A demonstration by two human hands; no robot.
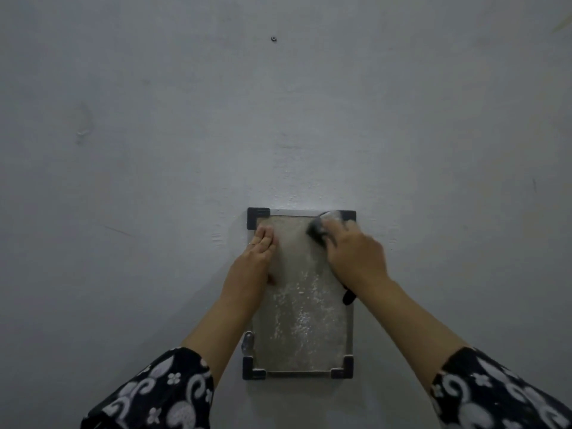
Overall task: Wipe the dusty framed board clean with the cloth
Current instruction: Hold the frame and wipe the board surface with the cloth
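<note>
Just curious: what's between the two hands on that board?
Only a dusty strip of the board, in the head view, separates the left hand and right hand.

My feed is dim and bluish-grey, corners darker. A pale bright patch sits on the wall (pixel 297 199) above the board (pixel 301 320). The right hand (pixel 356 255) is motion-blurred; edges bow slightly.

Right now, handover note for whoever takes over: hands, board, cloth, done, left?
Left hand: flat, fingers straight, pressing the upper left of the dusty grey framed board with black corner caps, steadying it.
Right hand: grips the dark cloth at the board's upper right corner; a cloth end hangs below the wrist.
Board lies flat on the pale grey surface.
Done: wiping under way at the top.
Left: middle and lower panel, speckled with dust.
</note>
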